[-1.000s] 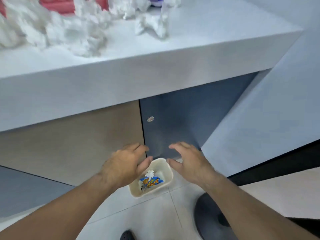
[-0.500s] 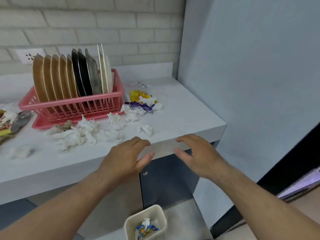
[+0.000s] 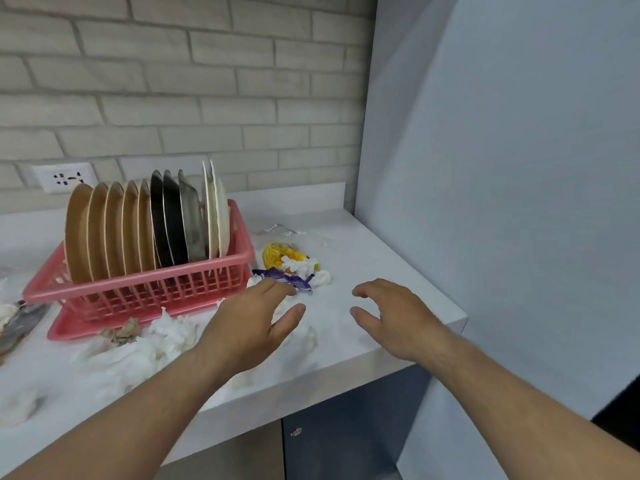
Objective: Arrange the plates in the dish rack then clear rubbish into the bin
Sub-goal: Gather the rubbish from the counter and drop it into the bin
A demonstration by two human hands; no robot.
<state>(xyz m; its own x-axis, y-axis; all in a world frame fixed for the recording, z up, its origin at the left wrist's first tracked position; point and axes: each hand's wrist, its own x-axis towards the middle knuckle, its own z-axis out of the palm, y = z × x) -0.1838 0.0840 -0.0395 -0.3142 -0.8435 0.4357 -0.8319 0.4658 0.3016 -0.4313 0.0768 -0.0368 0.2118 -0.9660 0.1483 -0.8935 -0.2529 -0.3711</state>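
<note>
Pink dish rack (image 3: 138, 277) on bench (image 3: 381, 271) holds plates (image 3: 114, 230) upright in a row: tan, then black, white at rack's R end. Rubbish: white tissues (image 3: 166, 334) in front of rack, yellow wrapper (image 3: 275, 254) & purple wrapper (image 3: 289, 278) just R of rack. L hand (image 3: 249, 323) front-R of rack, fingers loosely spread, empty, tips by purple wrapper, contact unclear. R hand (image 3: 398, 323) further R of rack, spread, empty
</note>
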